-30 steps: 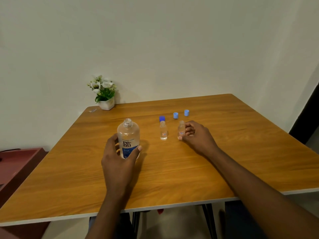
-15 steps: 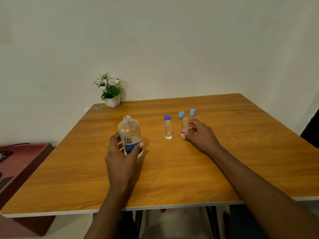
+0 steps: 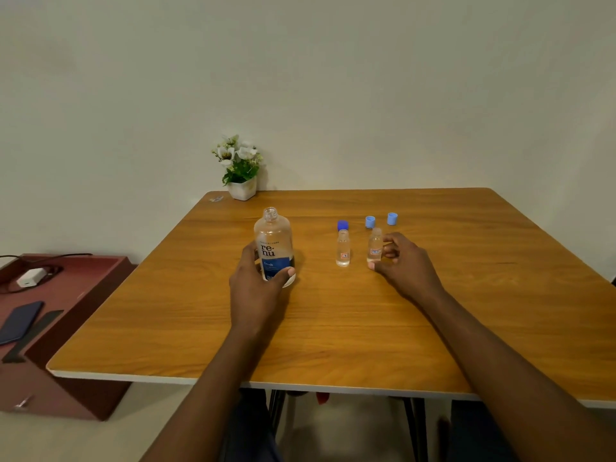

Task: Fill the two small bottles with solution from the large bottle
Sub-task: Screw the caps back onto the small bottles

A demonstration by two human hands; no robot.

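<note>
As left hand (image 3: pixel 256 290) grips bottle (image 3: pixel 272 243), caps (image 3: pixel 370 222) — flowerpot (image 3: pixel 242 189)

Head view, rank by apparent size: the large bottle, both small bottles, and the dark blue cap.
Largest: large bottle.
Next: left small bottle and right small bottle, which look alike, so not ranked.
Smallest: dark blue cap.

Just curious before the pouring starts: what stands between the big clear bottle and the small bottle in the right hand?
The second small clear plastic bottle, upright and apart from both; the head view shows it.
</note>
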